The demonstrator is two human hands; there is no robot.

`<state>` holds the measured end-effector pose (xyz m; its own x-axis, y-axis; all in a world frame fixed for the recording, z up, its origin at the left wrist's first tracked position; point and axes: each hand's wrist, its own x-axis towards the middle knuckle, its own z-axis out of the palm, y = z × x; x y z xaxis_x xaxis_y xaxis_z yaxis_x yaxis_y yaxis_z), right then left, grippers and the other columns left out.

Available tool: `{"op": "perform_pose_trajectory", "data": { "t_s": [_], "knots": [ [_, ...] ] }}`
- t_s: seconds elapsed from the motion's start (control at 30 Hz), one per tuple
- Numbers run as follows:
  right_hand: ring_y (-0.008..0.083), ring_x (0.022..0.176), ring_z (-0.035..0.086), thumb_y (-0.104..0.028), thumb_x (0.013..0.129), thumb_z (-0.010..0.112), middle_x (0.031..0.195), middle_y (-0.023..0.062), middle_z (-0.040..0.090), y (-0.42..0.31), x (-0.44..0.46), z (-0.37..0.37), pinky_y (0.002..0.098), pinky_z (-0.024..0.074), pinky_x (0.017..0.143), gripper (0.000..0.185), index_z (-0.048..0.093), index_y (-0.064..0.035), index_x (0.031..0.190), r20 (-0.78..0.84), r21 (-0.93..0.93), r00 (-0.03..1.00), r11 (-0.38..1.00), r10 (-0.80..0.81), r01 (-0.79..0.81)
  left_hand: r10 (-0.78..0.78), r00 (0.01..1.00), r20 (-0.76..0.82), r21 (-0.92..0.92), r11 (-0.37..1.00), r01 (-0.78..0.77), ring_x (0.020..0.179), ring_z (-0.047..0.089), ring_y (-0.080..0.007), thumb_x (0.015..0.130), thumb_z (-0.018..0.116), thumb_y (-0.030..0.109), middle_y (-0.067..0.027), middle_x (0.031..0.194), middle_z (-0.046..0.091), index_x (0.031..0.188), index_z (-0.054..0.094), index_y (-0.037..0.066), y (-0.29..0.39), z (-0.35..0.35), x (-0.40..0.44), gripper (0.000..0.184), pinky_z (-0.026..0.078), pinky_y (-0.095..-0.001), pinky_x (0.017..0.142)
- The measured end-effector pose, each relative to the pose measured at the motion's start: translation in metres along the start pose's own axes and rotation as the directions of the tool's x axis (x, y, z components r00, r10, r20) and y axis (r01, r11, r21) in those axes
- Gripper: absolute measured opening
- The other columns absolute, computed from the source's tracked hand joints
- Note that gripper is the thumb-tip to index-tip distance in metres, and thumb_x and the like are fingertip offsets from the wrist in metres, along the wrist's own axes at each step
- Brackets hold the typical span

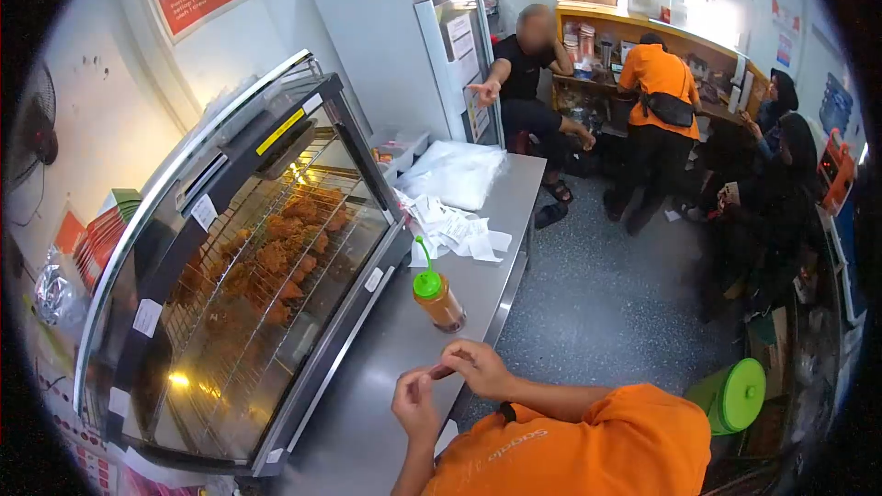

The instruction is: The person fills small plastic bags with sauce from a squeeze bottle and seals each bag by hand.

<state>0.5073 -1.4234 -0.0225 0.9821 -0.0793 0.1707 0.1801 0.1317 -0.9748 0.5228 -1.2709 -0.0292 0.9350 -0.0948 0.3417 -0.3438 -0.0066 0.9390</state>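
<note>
My left hand (418, 408) and my right hand (481, 370) meet over the front edge of the steel counter (363, 404), fingertips pinched together. Something small and brownish seems to be between them, too small to make out. Just beyond the hands stands a squeeze bottle (446, 309) of orange-brown sauce with a green cap and spout, upright and untouched. Left of the hands is a glass warming cabinet (340, 331), with fried chicken (280, 253) on its wire rack.
Crumpled receipts (459, 231) and a stack of clear plastic bags (452, 174) lie farther along the counter. A green lidded bin (740, 395) stands at right. A seated person (524, 69) points; another in orange (660, 78) leans at a wooden desk. Others sit along the right.
</note>
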Motion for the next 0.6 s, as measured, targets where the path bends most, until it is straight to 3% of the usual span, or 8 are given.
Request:
{"op": "perform_pose_trajectory", "data": {
  "t_s": [0.07, 0.13, 0.2, 0.23, 0.3, 0.43, 0.5, 0.6],
  "knots": [
    [0.0149, 0.087, 0.064, -0.008, 0.095, 0.056, 0.092, 0.0074, 0.065, 0.007, -0.013, -0.01, 0.0295, 0.0529, 0.08, 0.01, 0.059, 0.0009, 0.095, -0.067, 0.273, 0.996, 0.961, 0.065, -0.045, -0.087, 0.996, 0.029, 0.014, 0.996, 0.087, 0.09, 0.059, -0.0163, 0.094, 0.059, 0.011, -0.0088, 0.098, 0.061, 0.091, 0.057, -0.001, 0.008, 0.014, -0.005, 0.012, 0.048, -0.029, 0.081],
    [0.0153, 0.087, 0.064, -0.008, 0.095, 0.056, 0.093, 0.0072, 0.064, 0.0, -0.028, -0.021, 0.0298, 0.0536, 0.079, 0.009, 0.059, 0.001, 0.095, -0.06, 0.295, 0.996, 0.955, 0.058, -0.038, -0.023, 0.999, 0.022, 0.025, 0.999, 0.022, 0.089, 0.059, -0.0157, 0.094, 0.059, 0.011, -0.0085, 0.095, 0.061, 0.091, 0.057, -0.001, 0.001, 0.028, -0.011, 0.012, 0.047, -0.028, 0.081],
    [0.0157, 0.087, 0.064, -0.007, 0.095, 0.056, 0.095, 0.007, 0.062, -0.003, -0.044, -0.036, 0.03, 0.0542, 0.078, 0.009, 0.059, 0.0011, 0.096, -0.033, 0.312, 0.998, 0.949, 0.058, -0.045, 0.034, 0.992, 0.124, 0.095, 0.994, -0.046, 0.087, 0.059, -0.0166, 0.092, 0.059, 0.01, -0.009, 0.093, 0.061, 0.09, 0.058, -0.001, 0.007, 0.044, -0.018, 0.012, 0.047, -0.0285, 0.08],
    [0.0156, 0.087, 0.064, -0.007, 0.094, 0.057, 0.094, 0.0069, 0.061, -0.002, -0.054, -0.043, 0.0298, 0.054, 0.078, 0.009, 0.059, 0.0011, 0.096, -0.068, 0.265, 0.997, 0.964, 0.039, -0.019, 0.024, 0.995, 0.094, 0.109, 0.993, -0.034, 0.087, 0.059, -0.0166, 0.092, 0.059, 0.01, -0.009, 0.093, 0.061, 0.09, 0.058, -0.001, 0.009, 0.052, -0.025, 0.012, 0.047, -0.0285, 0.08],
    [0.0153, 0.085, 0.063, -0.006, 0.093, 0.058, 0.092, 0.0065, 0.058, -0.003, -0.073, -0.059, 0.0293, 0.0537, 0.077, 0.008, 0.06, 0.0012, 0.097, -0.163, 0.157, 0.986, 0.987, -0.02, 0.046, 0.119, 0.961, 0.25, 0.061, 0.989, -0.138, 0.08, 0.061, -0.0211, 0.088, 0.062, 0.006, -0.0115, 0.089, 0.063, 0.092, 0.059, 0.001, 0.015, 0.071, -0.035, 0.007, 0.048, -0.0308, 0.073],
    [0.0156, 0.084, 0.064, -0.007, 0.092, 0.06, 0.09, 0.0068, 0.061, -0.013, -0.119, -0.099, 0.0291, 0.0529, 0.076, 0.008, 0.062, 0.0006, 0.093, -0.283, 0.124, 0.956, 0.992, 0.073, -0.039, 0.111, 0.909, 0.401, 0.119, 0.978, -0.172, 0.084, 0.061, -0.0236, 0.087, 0.064, 0.007, -0.0115, 0.091, 0.062, 0.093, 0.061, 0.002, 0.035, 0.11, -0.064, 0.009, 0.047, -0.0332, 0.077],
    [0.0162, 0.083, 0.065, -0.009, 0.09, 0.062, 0.086, 0.0075, 0.066, -0.017, -0.139, -0.122, 0.0289, 0.0527, 0.074, 0.01, 0.064, 0.0005, 0.089, -0.233, -0.223, 0.972, 0.974, -0.006, -0.047, 0.159, 0.888, 0.431, 0.121, 0.965, -0.231, 0.083, 0.061, -0.0246, 0.085, 0.065, 0.008, -0.0114, 0.09, 0.063, 0.091, 0.062, 0.002, 0.035, 0.124, -0.08, 0.009, 0.047, -0.034, 0.077],
    [0.016, 0.083, 0.066, -0.01, 0.087, 0.065, 0.084, 0.0089, 0.069, -0.028, -0.168, -0.138, 0.0288, 0.0523, 0.074, 0.01, 0.068, -0.0006, 0.088, -0.25, -0.181, 0.967, 0.978, 0.055, -0.103, 0.204, 0.871, 0.448, 0.126, 0.949, -0.287, 0.082, 0.062, -0.0259, 0.083, 0.067, 0.007, -0.0113, 0.088, 0.065, 0.086, 0.063, 0.002, 0.047, 0.139, -0.104, 0.008, 0.047, -0.0348, 0.076]
  ]
}}
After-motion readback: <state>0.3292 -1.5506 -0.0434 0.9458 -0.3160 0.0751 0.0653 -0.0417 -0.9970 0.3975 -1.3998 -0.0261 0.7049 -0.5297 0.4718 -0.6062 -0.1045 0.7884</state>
